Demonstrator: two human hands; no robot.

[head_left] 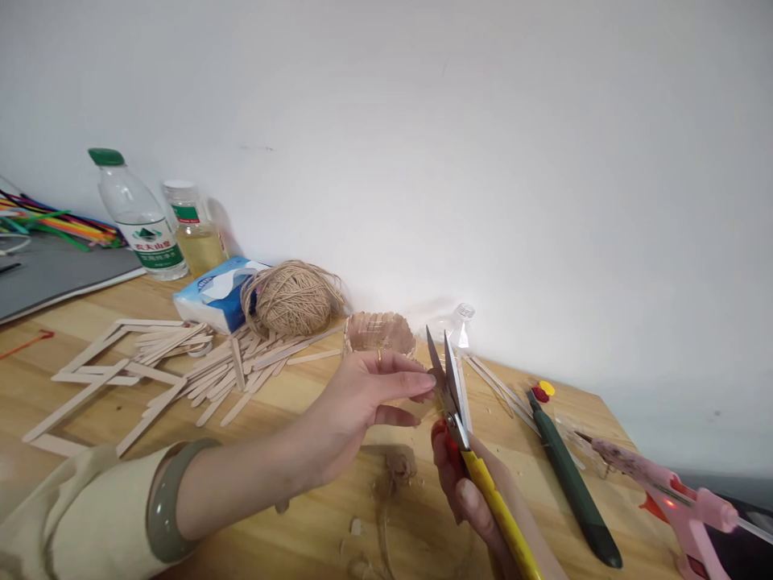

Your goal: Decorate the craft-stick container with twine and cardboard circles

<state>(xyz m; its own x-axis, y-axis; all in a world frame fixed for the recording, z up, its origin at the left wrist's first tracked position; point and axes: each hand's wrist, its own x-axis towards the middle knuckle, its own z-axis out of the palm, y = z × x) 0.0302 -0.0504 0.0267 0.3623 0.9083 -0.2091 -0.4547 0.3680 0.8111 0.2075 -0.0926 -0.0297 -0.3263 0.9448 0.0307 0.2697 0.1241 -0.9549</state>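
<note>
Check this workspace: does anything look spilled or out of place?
I see no spilled liquid. It is untidy, though: pale scraps litter the table below the left hand, and craft sticks lie jumbled beside the twine ball. The pink glue gun shows a red light, so it may be on.

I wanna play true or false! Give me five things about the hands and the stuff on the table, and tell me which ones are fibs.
1. The right hand holds the scissors. True.
2. The scissors are shut tight. False: their blades stand apart.
3. The ball of string is beside the tissue pack. True.
4. The glue gun is blue. False: it is mostly pink.
5. The left hand wears a ring. True.
</note>
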